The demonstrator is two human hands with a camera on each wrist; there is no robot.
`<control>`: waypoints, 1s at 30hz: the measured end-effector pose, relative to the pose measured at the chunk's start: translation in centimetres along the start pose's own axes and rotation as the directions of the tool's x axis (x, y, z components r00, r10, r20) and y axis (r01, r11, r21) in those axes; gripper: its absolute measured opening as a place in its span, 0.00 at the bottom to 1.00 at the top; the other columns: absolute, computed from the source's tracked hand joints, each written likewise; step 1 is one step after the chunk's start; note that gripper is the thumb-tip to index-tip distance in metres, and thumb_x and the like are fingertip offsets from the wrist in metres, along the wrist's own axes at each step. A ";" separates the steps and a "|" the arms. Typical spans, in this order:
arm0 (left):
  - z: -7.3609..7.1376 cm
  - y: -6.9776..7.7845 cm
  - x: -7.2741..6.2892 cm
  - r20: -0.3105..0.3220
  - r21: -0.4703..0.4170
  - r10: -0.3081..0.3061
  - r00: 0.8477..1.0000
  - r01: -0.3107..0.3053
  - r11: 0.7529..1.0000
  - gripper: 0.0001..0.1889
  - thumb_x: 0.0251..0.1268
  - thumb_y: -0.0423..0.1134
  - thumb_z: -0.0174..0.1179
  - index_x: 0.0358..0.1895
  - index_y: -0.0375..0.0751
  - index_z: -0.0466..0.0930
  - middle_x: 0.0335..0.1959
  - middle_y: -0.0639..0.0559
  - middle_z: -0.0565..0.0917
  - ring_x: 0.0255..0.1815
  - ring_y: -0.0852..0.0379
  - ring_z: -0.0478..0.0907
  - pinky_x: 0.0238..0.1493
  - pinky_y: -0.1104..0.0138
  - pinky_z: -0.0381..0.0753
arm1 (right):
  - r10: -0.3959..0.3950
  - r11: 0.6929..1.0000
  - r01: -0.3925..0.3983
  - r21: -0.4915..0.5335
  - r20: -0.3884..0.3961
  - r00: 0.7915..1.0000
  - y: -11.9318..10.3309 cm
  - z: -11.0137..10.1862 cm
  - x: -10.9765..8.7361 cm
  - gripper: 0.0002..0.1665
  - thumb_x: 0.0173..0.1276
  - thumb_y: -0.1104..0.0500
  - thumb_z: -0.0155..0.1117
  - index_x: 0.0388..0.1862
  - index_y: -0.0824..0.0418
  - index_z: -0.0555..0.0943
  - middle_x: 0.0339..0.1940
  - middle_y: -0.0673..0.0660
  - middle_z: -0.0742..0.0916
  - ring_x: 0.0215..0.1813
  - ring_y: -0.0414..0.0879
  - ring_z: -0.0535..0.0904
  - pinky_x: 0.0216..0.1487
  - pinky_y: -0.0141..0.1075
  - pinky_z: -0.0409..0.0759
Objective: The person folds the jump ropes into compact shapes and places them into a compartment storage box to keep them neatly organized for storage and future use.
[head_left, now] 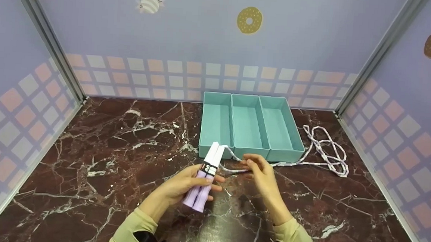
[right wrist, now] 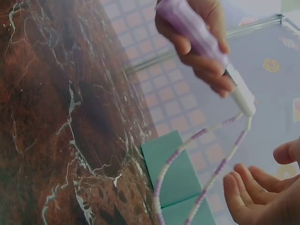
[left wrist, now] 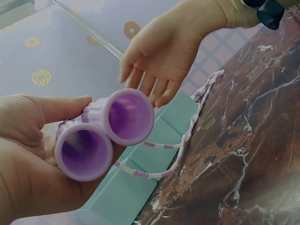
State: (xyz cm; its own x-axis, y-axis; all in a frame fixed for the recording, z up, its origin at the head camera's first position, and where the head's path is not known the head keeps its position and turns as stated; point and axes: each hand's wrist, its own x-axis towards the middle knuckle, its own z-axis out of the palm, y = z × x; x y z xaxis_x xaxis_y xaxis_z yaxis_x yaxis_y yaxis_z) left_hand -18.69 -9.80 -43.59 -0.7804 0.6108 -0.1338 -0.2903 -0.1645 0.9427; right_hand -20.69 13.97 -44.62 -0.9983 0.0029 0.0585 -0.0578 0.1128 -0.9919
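Observation:
My left hand [head_left: 180, 183] grips the two handles of a jump rope side by side, lilac [head_left: 200, 190] at the grips and white toward the rope end, with a dark band around the middle. In the left wrist view the hollow ends of the handles [left wrist: 84, 157] face the camera. A white and purple beaded rope [head_left: 280, 164] runs from the white tips off to the right. Close to the rope is my right hand [head_left: 265, 176], its fingers loosely bent; the right wrist view shows nothing in it, with the beaded rope [right wrist: 176, 152] hanging apart from the fingers.
A teal box [head_left: 251, 154] with three compartments stands behind the hands, near the back wall. The rest of the rope lies in loose loops [head_left: 325, 157] to its right on the dark red marbled tabletop [head_left: 121, 190]. Patterned walls [head_left: 191, 33] enclose the back and sides.

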 end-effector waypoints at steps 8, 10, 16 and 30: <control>0.4 1.2 -0.4 0.049 0.000 -0.003 0.999 0.003 1.000 0.24 0.68 0.27 0.51 0.66 0.26 0.59 0.60 0.34 0.80 0.49 0.52 0.86 0.48 0.58 0.88 | -0.061 0.998 0.061 -0.004 -0.095 0.994 0.5 -0.2 0.8 0.18 0.75 0.66 0.47 0.57 0.71 0.78 0.52 0.70 0.86 0.50 0.40 0.83 0.56 0.28 0.78; 0.6 1.6 -0.5 0.063 -0.006 -0.007 0.998 0.007 1.000 0.24 0.68 0.27 0.51 0.66 0.27 0.60 0.58 0.38 0.82 0.49 0.51 0.86 0.47 0.59 0.88 | -0.066 0.998 0.065 -0.011 -0.101 0.993 0.6 -0.2 1.0 0.18 0.76 0.65 0.46 0.57 0.71 0.78 0.52 0.68 0.87 0.55 0.47 0.84 0.61 0.33 0.76; 1.0 2.8 -0.5 0.113 -0.010 0.001 0.994 0.000 1.000 0.22 0.70 0.28 0.51 0.65 0.26 0.61 0.53 0.47 0.85 0.48 0.53 0.86 0.47 0.59 0.88 | -0.069 0.998 0.068 -0.012 -0.104 0.992 1.1 0.1 1.3 0.20 0.78 0.64 0.44 0.59 0.70 0.79 0.57 0.67 0.86 0.63 0.57 0.80 0.71 0.48 0.70; 1.6 4.9 0.2 0.139 0.047 0.003 0.990 -0.010 0.999 0.28 0.68 0.28 0.51 0.69 0.24 0.57 0.61 0.35 0.79 0.50 0.51 0.85 0.48 0.59 0.88 | -0.206 0.960 0.209 -0.189 0.035 0.978 2.4 0.7 1.6 0.27 0.65 0.67 0.63 0.64 0.69 0.76 0.61 0.68 0.83 0.61 0.59 0.81 0.60 0.45 0.81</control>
State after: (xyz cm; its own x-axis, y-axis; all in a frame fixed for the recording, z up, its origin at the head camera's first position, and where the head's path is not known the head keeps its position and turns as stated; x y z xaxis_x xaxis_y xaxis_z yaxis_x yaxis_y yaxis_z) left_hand -19.36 -9.23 -38.51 -0.6968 0.7120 -0.0867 -0.2558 -0.1337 0.9574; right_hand -22.46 13.56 -47.02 -0.9648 -0.0553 0.2573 -0.2619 0.2969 -0.9183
